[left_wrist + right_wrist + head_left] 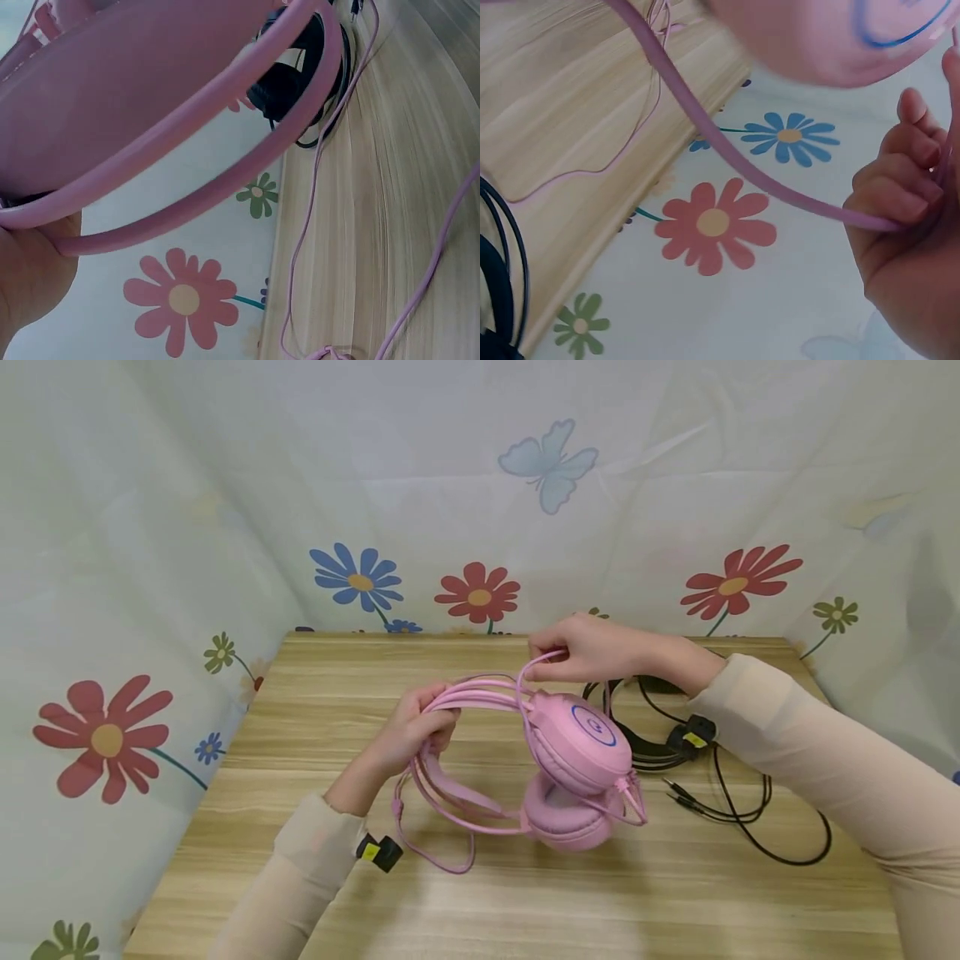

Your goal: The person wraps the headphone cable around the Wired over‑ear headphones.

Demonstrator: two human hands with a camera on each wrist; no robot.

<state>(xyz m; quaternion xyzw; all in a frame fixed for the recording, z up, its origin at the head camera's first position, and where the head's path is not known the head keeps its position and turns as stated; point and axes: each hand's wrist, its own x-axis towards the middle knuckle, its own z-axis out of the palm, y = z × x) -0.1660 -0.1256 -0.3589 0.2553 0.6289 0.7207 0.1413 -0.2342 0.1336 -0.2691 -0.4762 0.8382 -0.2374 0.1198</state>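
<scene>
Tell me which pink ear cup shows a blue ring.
The upper ear cup, nearer the right hand; the lower ear cup shows none.

Headset (573,747) sat over tabletop (450,910), headband (457,792) left, earcups (577,837) right. Cables (708,814) lay on tabletop, right of headset. Sheet (420,485) hung behind tabletop and along both sides.

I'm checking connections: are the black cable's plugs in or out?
Out: the plugs lie loose on the wooden table, tips bare.
</scene>
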